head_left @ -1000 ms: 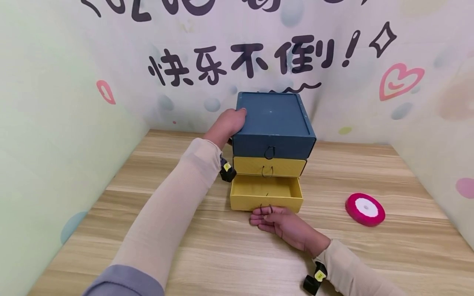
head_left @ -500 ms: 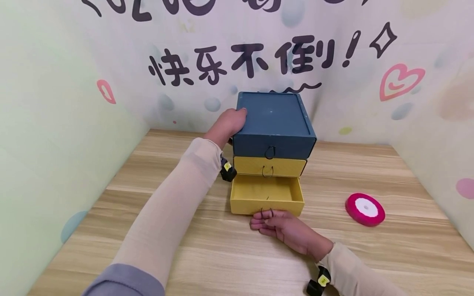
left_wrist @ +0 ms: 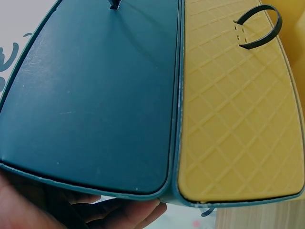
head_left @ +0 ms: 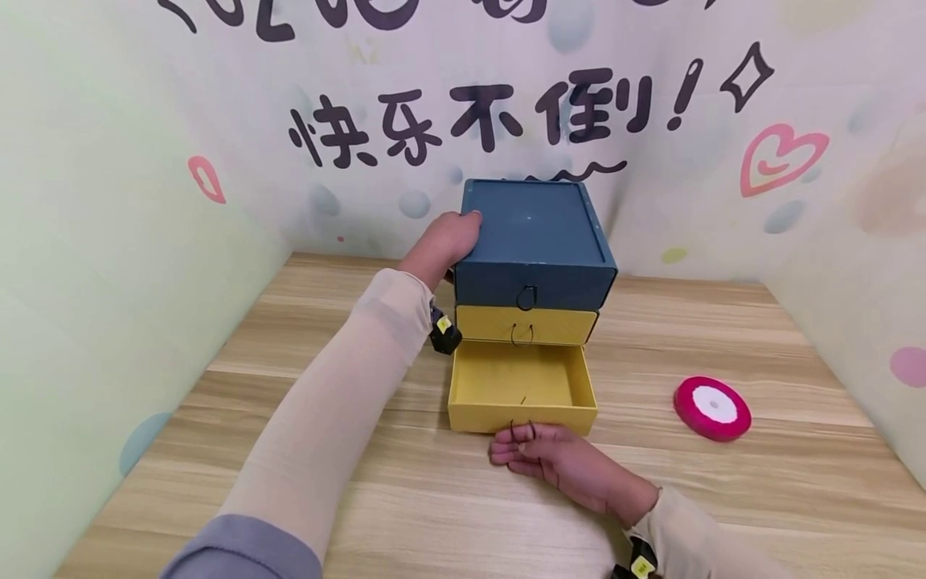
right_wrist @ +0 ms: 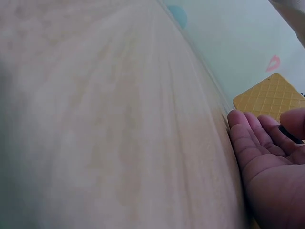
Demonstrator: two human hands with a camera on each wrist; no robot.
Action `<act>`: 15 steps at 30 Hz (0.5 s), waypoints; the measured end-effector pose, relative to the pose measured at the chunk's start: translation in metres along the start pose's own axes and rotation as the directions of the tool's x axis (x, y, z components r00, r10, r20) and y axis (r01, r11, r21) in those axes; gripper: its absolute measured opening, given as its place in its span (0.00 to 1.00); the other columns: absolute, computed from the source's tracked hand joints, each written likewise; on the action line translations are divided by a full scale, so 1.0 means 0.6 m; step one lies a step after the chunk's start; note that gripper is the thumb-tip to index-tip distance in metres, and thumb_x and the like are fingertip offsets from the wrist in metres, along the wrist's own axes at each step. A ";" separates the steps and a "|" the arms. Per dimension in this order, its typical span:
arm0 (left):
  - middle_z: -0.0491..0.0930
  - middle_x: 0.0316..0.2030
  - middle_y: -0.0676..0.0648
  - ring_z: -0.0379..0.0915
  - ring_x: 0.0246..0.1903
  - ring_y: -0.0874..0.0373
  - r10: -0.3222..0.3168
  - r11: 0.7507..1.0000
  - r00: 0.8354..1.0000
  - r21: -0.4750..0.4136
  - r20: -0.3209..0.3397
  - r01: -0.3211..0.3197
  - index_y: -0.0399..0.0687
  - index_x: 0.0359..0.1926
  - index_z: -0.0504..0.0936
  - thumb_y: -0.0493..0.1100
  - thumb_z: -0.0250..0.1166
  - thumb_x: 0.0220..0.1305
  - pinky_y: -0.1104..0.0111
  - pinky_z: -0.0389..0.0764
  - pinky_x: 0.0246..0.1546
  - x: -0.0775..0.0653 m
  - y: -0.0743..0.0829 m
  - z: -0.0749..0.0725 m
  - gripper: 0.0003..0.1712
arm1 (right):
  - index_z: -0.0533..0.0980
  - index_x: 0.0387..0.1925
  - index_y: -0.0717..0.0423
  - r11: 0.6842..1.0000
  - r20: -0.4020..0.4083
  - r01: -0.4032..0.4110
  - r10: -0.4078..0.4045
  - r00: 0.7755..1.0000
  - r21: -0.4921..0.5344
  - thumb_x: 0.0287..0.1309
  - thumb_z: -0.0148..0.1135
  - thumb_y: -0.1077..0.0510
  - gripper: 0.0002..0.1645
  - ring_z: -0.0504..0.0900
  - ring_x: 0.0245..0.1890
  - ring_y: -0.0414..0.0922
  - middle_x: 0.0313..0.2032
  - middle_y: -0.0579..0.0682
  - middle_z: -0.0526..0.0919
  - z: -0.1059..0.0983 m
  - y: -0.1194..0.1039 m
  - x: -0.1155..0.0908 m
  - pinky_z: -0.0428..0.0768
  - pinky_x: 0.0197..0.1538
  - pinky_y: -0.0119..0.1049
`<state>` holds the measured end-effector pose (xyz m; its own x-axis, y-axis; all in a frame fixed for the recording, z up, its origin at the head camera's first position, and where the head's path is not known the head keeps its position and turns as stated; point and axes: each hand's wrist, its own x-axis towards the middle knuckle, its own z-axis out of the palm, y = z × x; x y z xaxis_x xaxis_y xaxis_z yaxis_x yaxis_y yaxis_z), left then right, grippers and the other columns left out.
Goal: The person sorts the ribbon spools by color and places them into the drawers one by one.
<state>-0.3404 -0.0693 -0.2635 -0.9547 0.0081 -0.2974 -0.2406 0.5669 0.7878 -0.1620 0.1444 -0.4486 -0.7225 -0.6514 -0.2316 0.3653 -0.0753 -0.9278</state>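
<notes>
A small drawer cabinet (head_left: pixel 531 221) with a dark blue top stands against the back wall. My left hand (head_left: pixel 452 237) grips its upper left side, the thumb over the top edge; in the left wrist view the fingers (left_wrist: pixel 128 214) lie along that side. The bottom yellow drawer (head_left: pixel 477 418) is pulled well out, and only a small dark end pokes through inside its front. Low in front of it, my right hand (head_left: pixel 567 462) holds the black loop handle (right_wrist: pixel 289 134), fingers through the loop and thumb on top.
Above the pulled drawer, a yellow drawer (head_left: pixel 485 324) and a blue drawer (head_left: pixel 485 285) are closed, each with a black loop. A pink ribbon spool (head_left: pixel 712 408) lies flat on the wooden table (head_left: pixel 405 498) to the right. Printed cloth walls surround the table.
The bottom drawer has slid further out toward me, with my right hand moving along on its loop. My left hand has stayed put on the cabinet.
</notes>
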 end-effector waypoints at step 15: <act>0.63 0.70 0.45 0.71 0.58 0.47 0.003 1.000 1.000 -0.007 -0.006 -0.003 0.50 0.78 0.52 0.62 0.37 0.78 0.52 0.78 0.52 -0.007 0.001 0.000 0.37 | 0.66 0.62 0.78 1.000 0.034 0.020 -0.020 0.999 -0.008 0.71 0.47 0.66 0.24 0.77 0.60 0.53 0.59 0.67 0.76 0.010 0.010 -0.022 0.72 0.63 0.39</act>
<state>-0.3365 -0.0694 -0.2618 -0.9563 0.0049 -0.2923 -0.2393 0.5608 0.7926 -0.1467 0.1479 -0.4492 -0.7095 -0.6748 -0.2030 0.3458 -0.0823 -0.9347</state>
